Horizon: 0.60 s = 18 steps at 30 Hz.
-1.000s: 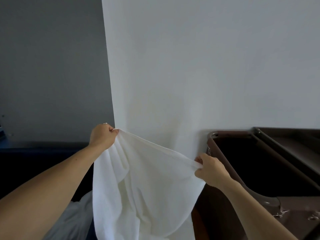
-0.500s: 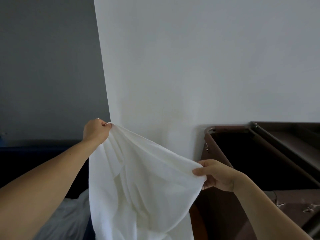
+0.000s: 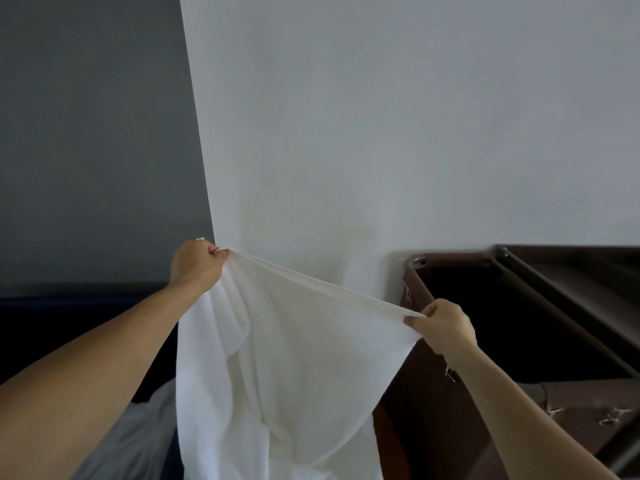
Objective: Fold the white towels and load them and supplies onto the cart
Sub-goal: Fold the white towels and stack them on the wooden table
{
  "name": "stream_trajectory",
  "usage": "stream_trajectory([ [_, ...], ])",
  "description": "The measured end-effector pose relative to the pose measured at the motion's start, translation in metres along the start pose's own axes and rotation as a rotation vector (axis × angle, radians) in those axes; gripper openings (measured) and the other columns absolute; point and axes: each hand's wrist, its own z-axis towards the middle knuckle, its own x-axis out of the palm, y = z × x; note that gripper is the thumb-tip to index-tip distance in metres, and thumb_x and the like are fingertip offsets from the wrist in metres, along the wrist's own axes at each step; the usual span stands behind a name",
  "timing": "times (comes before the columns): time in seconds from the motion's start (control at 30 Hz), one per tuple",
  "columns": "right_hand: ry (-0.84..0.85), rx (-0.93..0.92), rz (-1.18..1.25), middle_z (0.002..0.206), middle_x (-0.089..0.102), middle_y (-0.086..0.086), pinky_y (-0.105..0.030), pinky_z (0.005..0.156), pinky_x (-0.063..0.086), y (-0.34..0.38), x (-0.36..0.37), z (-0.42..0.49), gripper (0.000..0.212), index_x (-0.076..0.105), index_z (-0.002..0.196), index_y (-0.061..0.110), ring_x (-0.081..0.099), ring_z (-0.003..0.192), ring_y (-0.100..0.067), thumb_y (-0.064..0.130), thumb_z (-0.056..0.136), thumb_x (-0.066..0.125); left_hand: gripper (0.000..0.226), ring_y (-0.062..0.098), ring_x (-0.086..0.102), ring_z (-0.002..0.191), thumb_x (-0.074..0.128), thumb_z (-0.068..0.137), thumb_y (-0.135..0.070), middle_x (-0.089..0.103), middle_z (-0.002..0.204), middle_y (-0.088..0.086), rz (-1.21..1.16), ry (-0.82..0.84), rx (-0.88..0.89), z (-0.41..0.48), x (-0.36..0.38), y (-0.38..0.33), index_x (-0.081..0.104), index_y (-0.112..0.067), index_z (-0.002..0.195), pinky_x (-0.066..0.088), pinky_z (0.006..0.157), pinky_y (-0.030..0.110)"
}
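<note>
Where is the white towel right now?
In the head view the white towel hangs at lower centre, its top edge stretched between the left hand and right hand, just left of the brown cart.

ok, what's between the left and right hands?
In the head view, the white towel fills that stretch: its top edge runs from the left hand to the right hand, both gripping it; the rest hangs below.

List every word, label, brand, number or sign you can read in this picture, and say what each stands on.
None can be read: the white towel, the brown cart, the wall, the left hand and the right hand show no writing.
</note>
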Motion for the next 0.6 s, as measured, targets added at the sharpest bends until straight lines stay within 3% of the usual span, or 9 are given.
stream_trajectory([
  [0.07, 0.242, 0.062, 0.123, 0.087, 0.069, -0.013, -0.028, 0.054, 0.056, 0.002, -0.002, -0.003, 0.013, 0.063, 0.093, 0.010, 0.067, 0.062, -0.020, 0.014, 0.086, 0.073, 0.055, 0.028, 0.056, 0.125, 0.058, 0.096, -0.023, 0.066, 0.079, 0.016, 0.005, -0.012, -0.009, 0.001, -0.003, 0.004, 0.032, -0.012, 0.049, 0.041, 0.069, 0.032],
  [0.17, 0.570, 0.086, 0.377, 0.101, 0.071, -0.017, -0.028, 0.059, 0.057, 0.007, -0.015, -0.010, 0.015, 0.063, 0.100, 0.002, 0.073, 0.073, -0.024, -0.001, 0.087, 0.069, 0.052, 0.032, 0.057, 0.121, 0.058, 0.096, -0.024, 0.069, 0.095, 0.021, 0.011, -0.026, -0.026, 0.002, -0.006, 0.009, 0.037, -0.012, 0.050, 0.043, 0.072, 0.034],
  [0.23, 0.589, 0.020, 0.443, 0.106, 0.068, -0.020, -0.031, 0.062, 0.058, 0.009, -0.020, -0.015, 0.019, 0.059, 0.101, 0.001, 0.074, 0.076, -0.026, -0.005, 0.086, 0.068, 0.053, 0.034, 0.059, 0.118, 0.058, 0.097, -0.025, 0.069, 0.096, 0.022, 0.018, -0.029, -0.021, 0.002, -0.008, 0.011, 0.037, -0.013, 0.049, 0.044, 0.072, 0.035],
  [0.33, 0.434, -0.253, 0.178, 0.102, 0.067, -0.014, -0.034, 0.063, 0.060, 0.009, -0.019, -0.022, 0.024, 0.056, 0.101, 0.011, 0.074, 0.073, -0.027, 0.003, 0.085, 0.073, 0.051, 0.035, 0.060, 0.114, 0.057, 0.097, -0.026, 0.068, 0.105, 0.022, 0.025, -0.021, -0.032, 0.003, -0.009, 0.011, 0.042, -0.012, 0.051, 0.045, 0.075, 0.036],
  [0.43, 0.449, -0.467, -0.016, 0.093, 0.070, -0.001, -0.031, 0.062, 0.061, 0.010, -0.019, -0.030, 0.021, 0.055, 0.098, 0.025, 0.073, 0.067, -0.019, 0.012, 0.090, 0.069, 0.047, 0.035, 0.060, 0.112, 0.056, 0.097, -0.026, 0.067, 0.106, 0.021, 0.028, -0.019, -0.051, 0.004, -0.009, 0.012, 0.051, -0.004, 0.056, 0.045, 0.075, 0.035],
  [0.6, 0.559, -0.512, -0.191, 0.079, 0.070, 0.013, -0.017, 0.067, 0.055, 0.008, -0.020, -0.040, 0.027, 0.067, 0.091, 0.040, 0.072, 0.067, -0.011, 0.018, 0.100, 0.055, 0.048, 0.032, 0.059, 0.117, 0.056, 0.097, -0.024, 0.067, 0.114, 0.022, 0.033, -0.010, -0.062, 0.004, -0.006, 0.011, 0.050, 0.000, 0.056, 0.040, 0.071, 0.032],
])
